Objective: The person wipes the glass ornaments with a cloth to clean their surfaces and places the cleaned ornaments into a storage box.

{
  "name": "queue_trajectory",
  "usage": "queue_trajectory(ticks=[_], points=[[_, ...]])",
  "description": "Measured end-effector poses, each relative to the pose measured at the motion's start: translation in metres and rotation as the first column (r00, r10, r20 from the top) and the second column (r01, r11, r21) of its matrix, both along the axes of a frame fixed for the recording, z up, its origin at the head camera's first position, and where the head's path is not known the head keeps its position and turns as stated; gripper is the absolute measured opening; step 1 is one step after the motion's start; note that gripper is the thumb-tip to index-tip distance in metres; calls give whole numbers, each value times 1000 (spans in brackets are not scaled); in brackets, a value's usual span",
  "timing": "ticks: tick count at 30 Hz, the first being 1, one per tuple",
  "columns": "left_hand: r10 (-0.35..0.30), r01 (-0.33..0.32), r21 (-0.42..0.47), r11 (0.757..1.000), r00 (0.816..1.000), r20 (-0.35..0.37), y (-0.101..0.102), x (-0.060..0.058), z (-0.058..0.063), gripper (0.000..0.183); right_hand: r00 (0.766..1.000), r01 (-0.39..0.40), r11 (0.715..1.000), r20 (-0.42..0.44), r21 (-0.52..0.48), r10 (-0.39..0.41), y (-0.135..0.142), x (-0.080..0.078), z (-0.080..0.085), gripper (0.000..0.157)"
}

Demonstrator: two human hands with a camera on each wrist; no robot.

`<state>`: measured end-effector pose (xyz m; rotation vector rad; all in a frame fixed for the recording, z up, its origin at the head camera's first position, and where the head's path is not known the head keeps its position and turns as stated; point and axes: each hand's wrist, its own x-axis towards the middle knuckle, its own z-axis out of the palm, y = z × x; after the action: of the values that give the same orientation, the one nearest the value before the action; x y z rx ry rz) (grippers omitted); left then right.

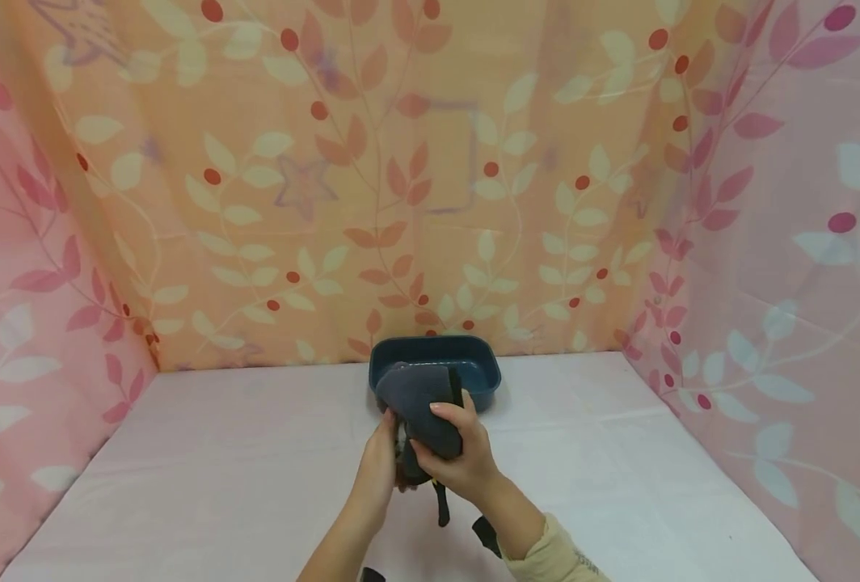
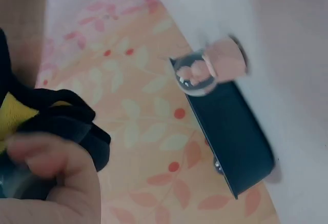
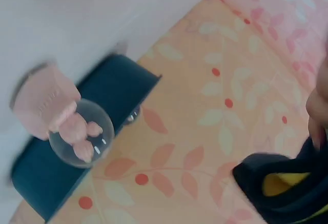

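Observation:
Both hands hold a dark blue-grey padded cloth piece [image 1: 419, 396] with black edging and a yellow inside; its exact kind is unclear. My left hand [image 1: 379, 457] grips its left side, around something pale and shiny that is mostly hidden. From the right, my right hand [image 1: 474, 453] pinches the cloth, thumb below and fingers on the edge. A black strap [image 1: 441, 503] dangles underneath. In the wrist views, a pink-based snow globe [image 3: 48, 101] with a pink figure inside stands before a dark blue basin [image 1: 484, 380]; the hands hide it in the head view.
The basin stands at the back of the white table [image 1: 255, 453], near the orange leaf-print curtain [image 1: 255, 226]. Another clear, shiny round thing [image 2: 218, 164] shows partly beyond the basin's edge. Pink curtains [image 1: 779, 283] flank both sides.

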<state>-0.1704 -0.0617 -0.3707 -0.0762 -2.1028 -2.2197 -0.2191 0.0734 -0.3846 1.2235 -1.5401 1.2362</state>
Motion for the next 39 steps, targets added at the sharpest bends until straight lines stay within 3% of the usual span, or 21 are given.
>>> queue_trajectory(ticks=[2, 4, 8, 12, 15, 18, 23, 26, 28, 33, 36, 38, 39], points=[[19, -21, -42, 999, 999, -27, 1, -1, 0, 52, 1000, -19, 999, -23, 27, 19, 0, 0, 3, 45], [56, -64, -76, 995, 994, -99, 2, -1, -3, 47, 1000, -14, 999, -20, 31, 15, -1, 0, 4, 46], [94, -121, -112, 986, 972, -216, 6, 0, -9, 46, 999, 17, 999, 29, -37, -16, -4, 1, 1, 44], [69, -91, -85, 992, 970, -231, 6, 0, -13, 43, 988, 13, 990, 156, -143, 10, -7, 4, -2, 41], [47, -62, -54, 997, 972, -231, 6, -1, -16, 39, 952, -14, 975, 296, -223, 82, -9, 8, -4, 37], [28, -33, -14, 999, 968, -249, 6, -1, -19, 36, 871, -45, 947, 451, -318, 193, -10, 12, -2, 37], [11, -8, 14, 1000, 963, -270, 7, -2, -20, 35, 671, -50, 882, 638, -469, 377, -9, 14, 4, 43], [6, -4, 6, 1000, 966, -258, 7, -1, -19, 36, 572, -30, 863, 699, -505, 429, -6, 14, 8, 42], [-2, 5, 12, 1000, 970, -245, 6, 0, -18, 35, 531, -11, 867, 731, -499, 428, -5, 14, 11, 41], [-14, 24, 38, 999, 969, -248, 7, 3, -18, 36, 468, 37, 889, 794, -456, 388, 0, 12, 16, 40], [6, 9, 52, 999, 963, -269, 8, 4, -16, 37, 385, 82, 855, 807, -513, 447, 2, 10, 20, 40], [35, -19, 58, 998, 960, -279, 8, 5, -14, 36, 372, 134, 820, 795, -557, 479, 5, 9, 22, 39], [51, -35, 60, 998, 959, -278, 8, 6, -13, 36, 381, 148, 801, 781, -580, 495, 6, 9, 23, 39]])
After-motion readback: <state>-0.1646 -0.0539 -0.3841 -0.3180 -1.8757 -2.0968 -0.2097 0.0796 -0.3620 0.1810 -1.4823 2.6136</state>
